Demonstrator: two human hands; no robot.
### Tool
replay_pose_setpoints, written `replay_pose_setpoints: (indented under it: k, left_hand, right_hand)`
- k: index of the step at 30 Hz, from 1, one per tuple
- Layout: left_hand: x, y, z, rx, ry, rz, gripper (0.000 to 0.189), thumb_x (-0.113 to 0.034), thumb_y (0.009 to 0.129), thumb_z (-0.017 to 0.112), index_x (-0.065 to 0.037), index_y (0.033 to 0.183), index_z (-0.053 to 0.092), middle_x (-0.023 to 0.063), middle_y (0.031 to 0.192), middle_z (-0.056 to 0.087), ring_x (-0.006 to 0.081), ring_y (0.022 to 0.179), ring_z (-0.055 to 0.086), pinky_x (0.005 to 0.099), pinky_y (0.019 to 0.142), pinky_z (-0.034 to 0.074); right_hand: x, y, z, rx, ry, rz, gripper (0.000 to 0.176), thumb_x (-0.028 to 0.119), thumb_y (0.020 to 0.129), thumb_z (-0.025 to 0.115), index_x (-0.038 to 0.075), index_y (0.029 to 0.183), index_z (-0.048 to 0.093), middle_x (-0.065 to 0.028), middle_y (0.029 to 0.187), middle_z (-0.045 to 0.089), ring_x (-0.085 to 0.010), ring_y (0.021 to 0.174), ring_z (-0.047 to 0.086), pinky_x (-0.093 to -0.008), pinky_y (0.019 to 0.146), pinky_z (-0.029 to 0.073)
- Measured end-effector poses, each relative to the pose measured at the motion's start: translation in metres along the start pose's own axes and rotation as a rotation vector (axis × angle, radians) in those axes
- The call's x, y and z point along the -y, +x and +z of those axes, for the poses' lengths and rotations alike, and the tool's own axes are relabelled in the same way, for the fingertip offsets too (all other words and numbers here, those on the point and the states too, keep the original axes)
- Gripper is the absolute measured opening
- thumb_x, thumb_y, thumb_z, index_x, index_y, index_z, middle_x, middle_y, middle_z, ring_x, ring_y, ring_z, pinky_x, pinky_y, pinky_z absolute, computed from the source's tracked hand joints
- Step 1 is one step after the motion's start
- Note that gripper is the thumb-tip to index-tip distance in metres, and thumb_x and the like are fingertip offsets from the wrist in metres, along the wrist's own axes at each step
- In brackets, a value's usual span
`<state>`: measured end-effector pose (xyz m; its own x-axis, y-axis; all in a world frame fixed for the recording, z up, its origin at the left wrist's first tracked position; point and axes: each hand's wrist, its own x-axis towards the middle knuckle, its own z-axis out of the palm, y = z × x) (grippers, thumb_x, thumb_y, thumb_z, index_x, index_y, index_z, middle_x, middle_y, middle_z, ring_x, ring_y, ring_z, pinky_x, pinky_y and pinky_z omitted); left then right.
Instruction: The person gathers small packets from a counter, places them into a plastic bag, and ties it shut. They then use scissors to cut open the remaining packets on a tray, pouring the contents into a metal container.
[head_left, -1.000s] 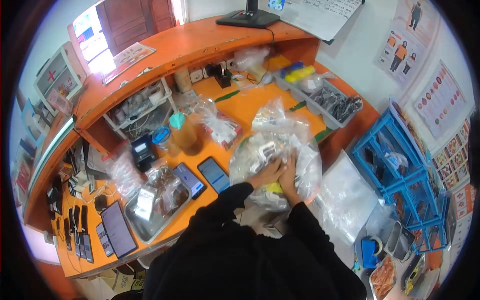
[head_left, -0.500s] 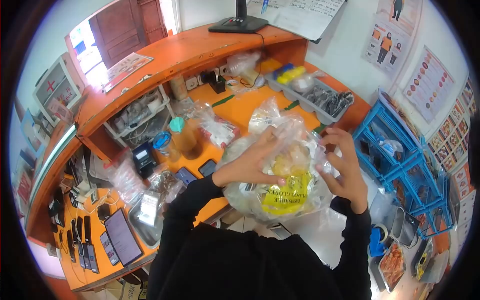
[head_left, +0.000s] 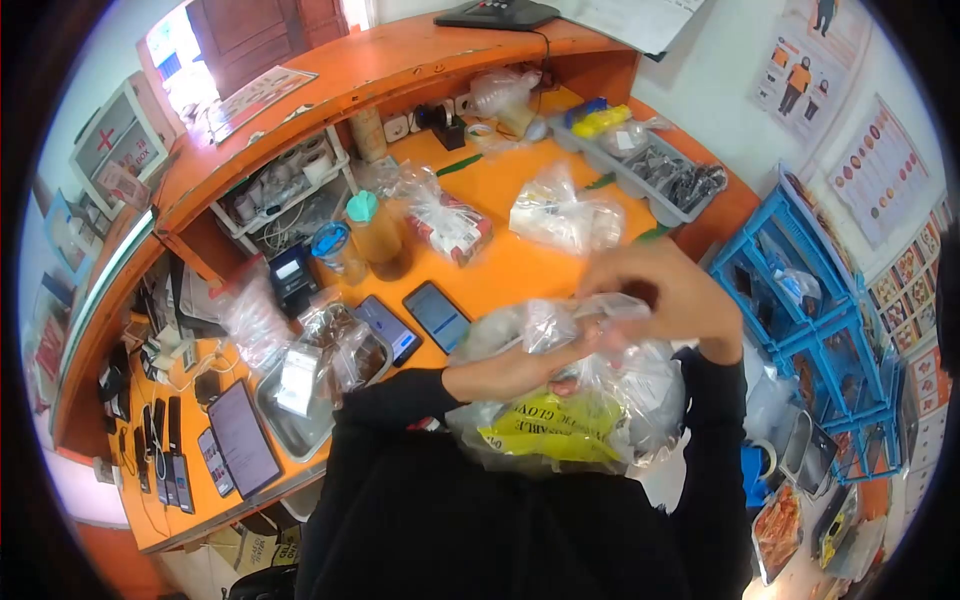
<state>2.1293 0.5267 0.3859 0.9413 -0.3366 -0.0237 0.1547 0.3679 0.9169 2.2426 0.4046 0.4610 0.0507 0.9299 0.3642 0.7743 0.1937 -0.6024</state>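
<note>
A full, clear plastic bag [head_left: 650,390] stands against my body at the table's front edge. Through its side shows a yellow packet [head_left: 560,430] printed with disposable plastic gloves. My left hand [head_left: 525,370] is wrapped round the gathered top of the bag, its fingers partly hidden by plastic. Just above, my right hand [head_left: 680,295] is curled and slightly blurred, pinching the bag's bunched neck. Beyond them lies a smaller tied clear bag [head_left: 568,215] with pale contents.
Two phones [head_left: 437,315] lie left of the bag, near a metal tray [head_left: 300,430] with small packages. Behind stand a bottle with a turquoise lid [head_left: 375,240] and a red package in plastic [head_left: 447,228]. Blue stacked crates [head_left: 800,300] rise at right; a grey bin [head_left: 660,180] sits at the back.
The bag has come lower and closer to my body. My hands, apart at its opening before, have drawn together and gathered its top. The smaller tied bag behind is now fully visible.
</note>
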Motion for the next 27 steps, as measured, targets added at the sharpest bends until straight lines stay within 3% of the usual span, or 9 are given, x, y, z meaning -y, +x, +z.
replay_pose_setpoints:
  k: [6, 10, 13, 15, 17, 18, 21, 26, 27]
  left_hand:
    - [0.009, 0.011, -0.008, -0.142, -0.003, 0.212, 0.024, -0.032, 0.084, 0.042, -0.008, 0.090, 0.040, 0.0008, 0.079, 0.042, 0.0071, 0.057, 0.039, 0.0208, 0.052, 0.034]
    - [-0.004, 0.005, -0.024, -0.022, 0.233, 0.144, 0.011, -0.011, 0.074, 0.056, -0.007, 0.076, 0.046, 0.0033, 0.084, 0.047, 0.0128, 0.067, 0.048, 0.0234, 0.057, 0.039]
    - [-0.014, -0.007, -0.016, 0.261, 1.064, 0.494, 0.012, -0.006, 0.062, 0.059, -0.006, 0.066, 0.048, 0.0026, 0.074, 0.043, 0.0149, 0.067, 0.047, 0.0229, 0.056, 0.040]
    - [-0.020, -0.015, -0.001, 0.369, 1.453, 0.667, 0.008, -0.007, 0.062, 0.055, -0.008, 0.065, 0.048, 0.0021, 0.072, 0.042, 0.0153, 0.071, 0.047, 0.0235, 0.054, 0.040]
    - [-0.025, -0.020, 0.006, 0.549, 2.106, 0.990, 0.005, -0.013, 0.065, 0.048, -0.010, 0.063, 0.044, 0.0017, 0.072, 0.040, 0.0150, 0.075, 0.046, 0.0228, 0.051, 0.040]
    - [-0.029, -0.019, 0.001, 0.540, 2.116, 0.979, 0.005, -0.013, 0.065, 0.048, -0.010, 0.063, 0.044, 0.0017, 0.072, 0.040, 0.0150, 0.075, 0.046, 0.0228, 0.051, 0.040]
    - [-0.049, -0.023, -0.015, 0.322, 2.539, 1.577, 0.008, -0.014, 0.067, 0.047, -0.010, 0.066, 0.041, 0.0019, 0.074, 0.038, 0.0139, 0.076, 0.045, 0.0233, 0.057, 0.041]
    - [-0.056, -0.037, 0.008, 0.215, 2.298, 1.594, 0.010, -0.015, 0.069, 0.046, -0.011, 0.071, 0.037, 0.0015, 0.068, 0.037, 0.0132, 0.070, 0.045, 0.0238, 0.062, 0.039]
    - [-0.058, -0.043, 0.014, 0.090, 2.408, 1.361, 0.011, -0.016, 0.069, 0.046, -0.011, 0.070, 0.037, 0.0010, 0.067, 0.036, 0.0125, 0.067, 0.044, 0.0231, 0.060, 0.038]
  right_hand:
    - [-0.017, -0.046, 0.014, -0.053, -0.097, 0.026, 0.028, 0.002, 0.057, 0.063, 0.005, 0.083, 0.057, -0.0060, 0.072, 0.053, -0.0209, 0.064, 0.053, -0.0277, 0.053, 0.043]
    - [0.004, -0.064, 0.034, -0.012, -0.486, -0.314, 0.023, 0.005, 0.060, 0.059, 0.012, 0.082, 0.057, -0.0013, 0.074, 0.053, -0.0154, 0.065, 0.053, -0.0265, 0.058, 0.044]
    - [0.007, -0.048, 0.026, 0.054, -0.156, -0.320, 0.023, 0.005, 0.064, 0.058, 0.010, 0.086, 0.055, -0.0032, 0.077, 0.054, -0.0192, 0.069, 0.054, -0.0275, 0.062, 0.045]
    - [-0.013, -0.032, 0.021, -0.244, 0.179, -0.133, 0.020, 0.000, 0.065, 0.055, 0.007, 0.084, 0.057, -0.0044, 0.077, 0.056, -0.0193, 0.076, 0.055, -0.0265, 0.064, 0.043]
    - [-0.034, -0.014, 0.033, -0.037, 0.224, -0.084, 0.022, -0.001, 0.065, 0.054, 0.006, 0.085, 0.055, -0.0062, 0.079, 0.056, -0.0204, 0.078, 0.054, -0.0257, 0.065, 0.043]
    - [-0.038, -0.008, 0.037, 0.171, 0.259, -0.028, 0.023, -0.001, 0.065, 0.053, 0.005, 0.087, 0.054, -0.0079, 0.081, 0.056, -0.0214, 0.080, 0.054, -0.0250, 0.066, 0.043]
    - [-0.029, 0.004, 0.031, 0.190, 0.064, -0.184, 0.022, 0.001, 0.065, 0.052, 0.006, 0.087, 0.054, -0.0075, 0.083, 0.056, -0.0186, 0.079, 0.054, -0.0231, 0.063, 0.042]
    - [-0.007, 0.003, 0.019, -0.051, -0.565, -0.740, 0.010, 0.014, 0.061, 0.053, 0.010, 0.069, 0.048, -0.0004, 0.061, 0.041, -0.0137, 0.056, 0.045, -0.0257, 0.046, 0.033]
    - [0.004, 0.001, 0.012, -0.001, -0.693, -0.786, 0.010, 0.015, 0.061, 0.053, 0.010, 0.067, 0.047, 0.0000, 0.061, 0.038, -0.0130, 0.054, 0.042, -0.0241, 0.045, 0.031]
